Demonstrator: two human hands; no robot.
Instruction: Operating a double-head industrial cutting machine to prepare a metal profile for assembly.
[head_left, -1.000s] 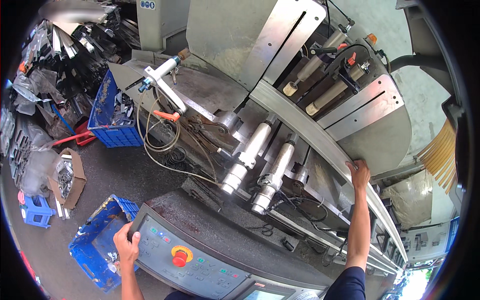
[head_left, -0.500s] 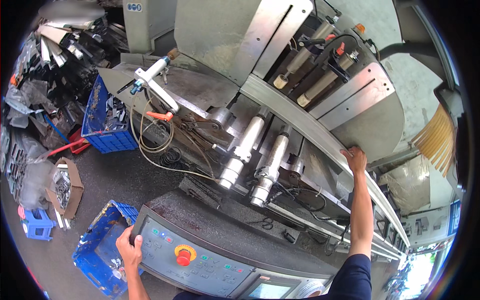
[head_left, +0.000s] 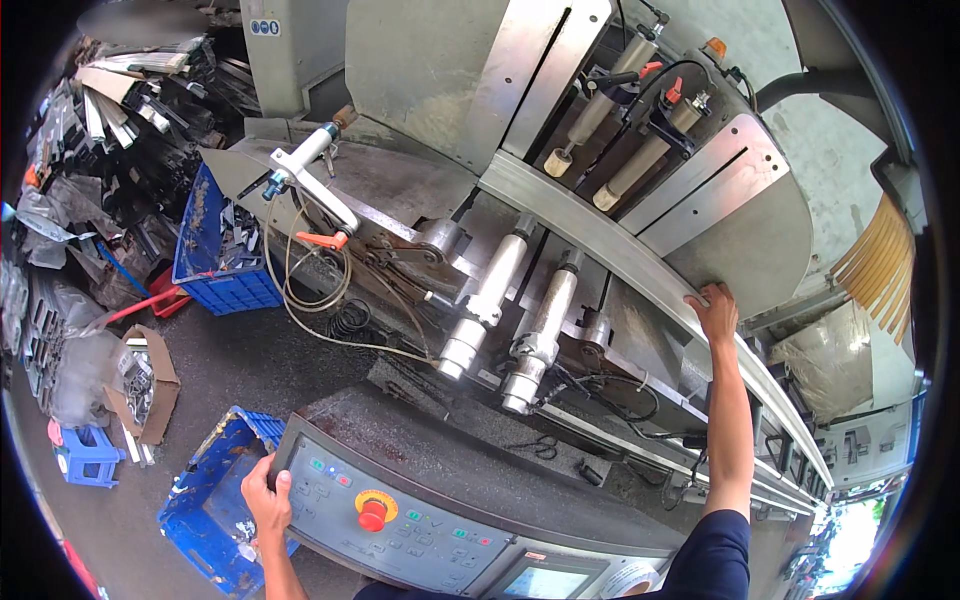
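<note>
A long grey metal profile [head_left: 600, 245] lies across the bed of a big cutting machine [head_left: 440, 90], under its clamp cylinders [head_left: 490, 300]. My right hand [head_left: 714, 312] is stretched out and grips the near edge of that profile. My left hand [head_left: 266, 497] holds the left edge of the grey control panel [head_left: 400, 520], thumb on its face beside small lit buttons. A red emergency stop button [head_left: 374, 512] sits just right of that hand.
A blue crate [head_left: 215, 505] with scraps stands below the panel's left end; another blue crate [head_left: 225, 255] of offcuts is by the machine's left side. Stacked metal profiles [head_left: 120, 110], a cardboard box [head_left: 140, 385] and a small blue stool [head_left: 85, 455] crowd the floor at left. Hoses [head_left: 320, 300] dangle.
The view has shifted closer over the machine. Both hands stay where they were, the right on the profile, the left on the panel's edge.
</note>
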